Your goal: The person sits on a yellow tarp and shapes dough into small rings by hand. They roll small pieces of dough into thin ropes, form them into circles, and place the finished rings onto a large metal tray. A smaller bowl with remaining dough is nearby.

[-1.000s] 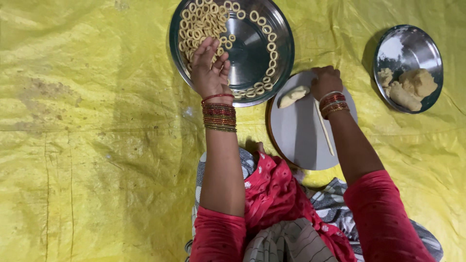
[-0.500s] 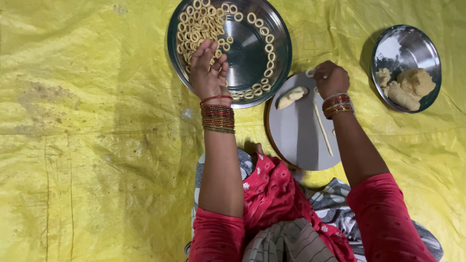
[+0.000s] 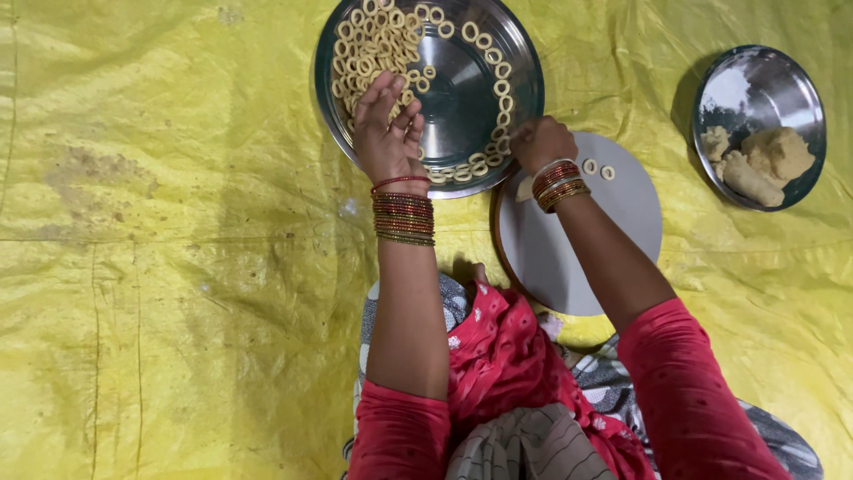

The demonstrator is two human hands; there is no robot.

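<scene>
I count 1 large steel plate (image 3: pixel 524 62), 1 round grey board (image 3: pixel 613 231), 1 smaller steel bowl (image 3: pixel 711 98) and 2 hands, all over a yellow sheet (image 3: pixel 178 267). The dough rings (image 3: pixel 373 44) in the plate are too many for me to count: a heap at its upper left and a single row along its right and lower rim. 2 more rings (image 3: pixel 598 169) lie on the board, just beside my right wrist. The bowl holds about 3 lumps of pale dough (image 3: pixel 764 160).

The rings are small, pale yellow loops, all much alike.

My left hand (image 3: pixel 389 133) rests over the plate's lower left part, fingers spread and released, fingertips at the heap. My right hand (image 3: pixel 540 142) is clenched at the plate's lower right rim, beside the row of rings; I cannot tell what it grips. A pale bit of dough (image 3: pixel 524 188) shows under that wrist on the board.

Plate and board touch or overlap at their edges. The bowl sits well apart to the right. Wide open sheet lies to the left.
</scene>
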